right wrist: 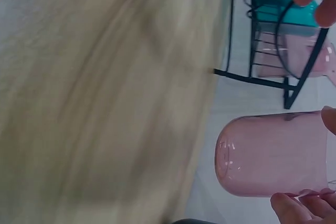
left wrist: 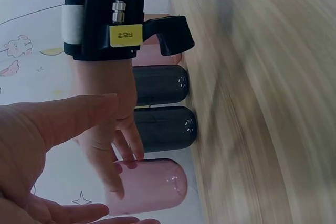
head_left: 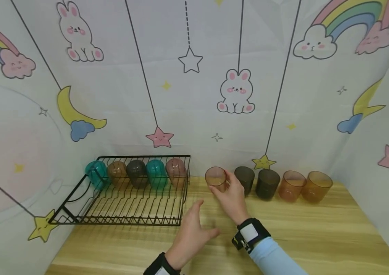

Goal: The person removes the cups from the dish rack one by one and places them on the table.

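My right hand [head_left: 232, 200] grips a clear pink cup [head_left: 216, 178] by its sides, thumb on one side and fingers on the other. In the right wrist view the same cup [right wrist: 273, 153] shows its rounded base, held off the wooden table. My left hand [head_left: 192, 231] is near the rack's front right corner, its thumb and fingers spread and nothing between them. In the left wrist view, the left fingers overlap the rim end of the pink cup [left wrist: 149, 187].
A black wire dish rack [head_left: 129, 220] on the left carries several upside-down cups along its back, teal, brown, grey and pink. Right of my right hand stand two dark cups [head_left: 267, 185], a reddish-pink cup [head_left: 292, 187] and an amber cup [head_left: 317, 187]. A patterned cloth hangs behind.
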{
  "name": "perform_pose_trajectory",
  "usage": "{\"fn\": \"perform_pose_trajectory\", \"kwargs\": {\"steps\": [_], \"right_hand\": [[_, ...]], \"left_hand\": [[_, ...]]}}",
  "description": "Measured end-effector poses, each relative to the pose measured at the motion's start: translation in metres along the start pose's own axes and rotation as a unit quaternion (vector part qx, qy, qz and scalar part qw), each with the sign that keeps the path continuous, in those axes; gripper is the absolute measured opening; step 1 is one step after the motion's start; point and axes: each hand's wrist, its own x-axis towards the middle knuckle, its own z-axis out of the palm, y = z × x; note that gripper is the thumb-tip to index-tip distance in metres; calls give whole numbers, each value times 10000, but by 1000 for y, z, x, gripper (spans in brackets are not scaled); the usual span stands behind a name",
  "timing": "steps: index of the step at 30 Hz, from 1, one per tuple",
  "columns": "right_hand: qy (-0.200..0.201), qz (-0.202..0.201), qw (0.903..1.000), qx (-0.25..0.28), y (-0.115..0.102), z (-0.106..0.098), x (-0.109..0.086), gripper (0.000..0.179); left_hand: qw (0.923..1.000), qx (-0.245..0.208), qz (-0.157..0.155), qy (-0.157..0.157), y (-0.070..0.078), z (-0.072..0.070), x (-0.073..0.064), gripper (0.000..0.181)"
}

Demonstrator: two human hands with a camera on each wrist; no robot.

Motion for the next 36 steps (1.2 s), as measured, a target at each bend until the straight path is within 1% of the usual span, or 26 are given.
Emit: {"fn": "perform_pose_trajectory", "kwargs": {"steps": [5,7,12,18,21,26,28,31,34,36], "right_hand": [[-14,95,9994,-335,15,9,1,74],[39,74,9993,-361,19,12,3,74],[199,-44,9989,-411,26,17,6,71],[291,55,9987,-411,30,23,9,71],[372,90,9985,-387,30,25,11,71],[450,177,9974,-543,30,26,13,71],[429,240,9971,-583,28,26,13,72],[329,340,9970,-617,25,25,13,75],[192,405,9971,-619,19,23,11,80],[90,438,9969,-640,14,22,10,82]], "left_hand": [[9999,138,-28,-29,-2,2,-2,94],[9998,180,3,-83,-2,2,-2,93],[9997,119,37,-191,-4,4,-3,93],[9997,136,105,-199,-3,3,-5,89],[9994,114,125,-296,-3,3,-5,87],[9984,89,203,-517,-3,1,-7,84],[9980,141,275,-544,-2,-2,-9,83],[9975,196,445,-520,3,-13,-13,79],[9964,262,729,-355,11,-29,-16,74],[9953,307,908,-135,17,-43,-16,70]]}}
